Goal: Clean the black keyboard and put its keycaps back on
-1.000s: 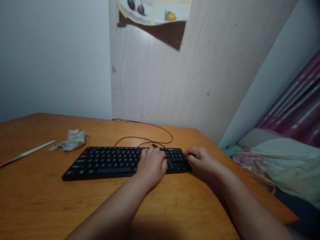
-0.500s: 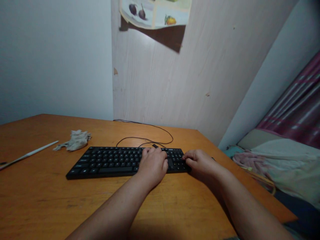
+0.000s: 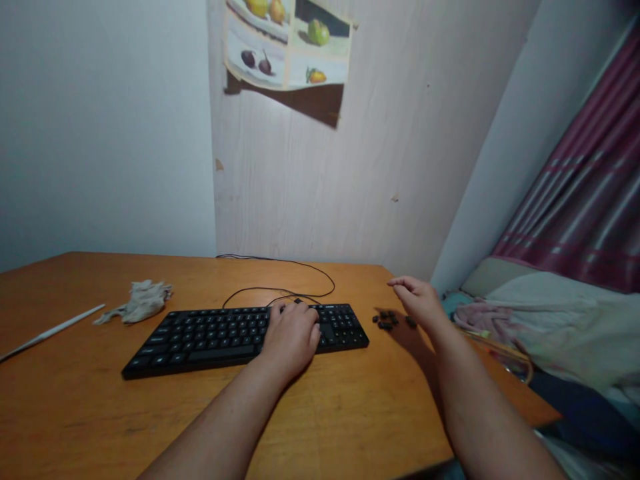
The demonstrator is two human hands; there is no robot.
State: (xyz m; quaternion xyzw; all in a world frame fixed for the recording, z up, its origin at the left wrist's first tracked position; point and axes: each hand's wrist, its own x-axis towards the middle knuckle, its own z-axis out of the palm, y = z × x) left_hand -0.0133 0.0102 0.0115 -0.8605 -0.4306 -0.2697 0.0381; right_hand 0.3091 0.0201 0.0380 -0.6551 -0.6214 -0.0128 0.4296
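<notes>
A black keyboard (image 3: pixel 215 333) lies on the orange wooden table (image 3: pixel 100 413), its cable (image 3: pixel 280 290) looping behind it. My left hand (image 3: pixel 291 333) rests knuckles-up on the keyboard's right half, fingers curled down onto the keys. My right hand (image 3: pixel 419 300) hovers to the right of the keyboard, fingers loosely stretched out, holding nothing. Just below and left of it, several small black keycaps (image 3: pixel 387 320) lie loose on the table.
A crumpled grey cloth (image 3: pixel 140 301) and a thin white stick (image 3: pixel 50 331) lie at the table's left. A fruit poster (image 3: pixel 285 43) hangs on the wooden panel behind. Bedding (image 3: pixel 550 327) and a striped curtain (image 3: pixel 585 207) are to the right, past the table edge.
My right hand left the keyboard's right end and moved right and up, opening; loose keycaps now show on the table. The view tilted up slightly. My left hand stayed on the keys.
</notes>
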